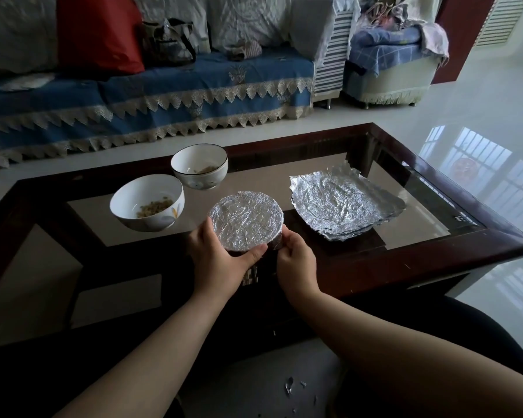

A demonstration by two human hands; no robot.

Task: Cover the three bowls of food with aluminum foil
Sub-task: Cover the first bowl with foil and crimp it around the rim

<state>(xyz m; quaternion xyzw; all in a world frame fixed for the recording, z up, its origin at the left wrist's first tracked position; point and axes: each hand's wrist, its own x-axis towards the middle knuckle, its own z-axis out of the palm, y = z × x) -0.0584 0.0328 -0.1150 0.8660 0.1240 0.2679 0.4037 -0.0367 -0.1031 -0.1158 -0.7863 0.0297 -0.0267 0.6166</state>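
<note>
A foil-covered bowl (246,218) stands near the front of the glass table (338,260). My left hand (218,260) wraps its left and front side, thumb pressed under the foil rim. My right hand (296,260) pinches the foil at the bowl's right edge. Two uncovered white bowls hold a little food: one with a flower pattern (147,203) to the left, one with a dark rim (200,165) behind it. A stack of crumpled foil sheets (344,202) lies flat to the right.
The table has a dark wooden frame (435,260) around the glass. A sofa with a blue lace-trimmed cover (151,98) stands behind it. Small foil scraps (290,387) lie on the floor near my legs. Glossy white floor stretches to the right.
</note>
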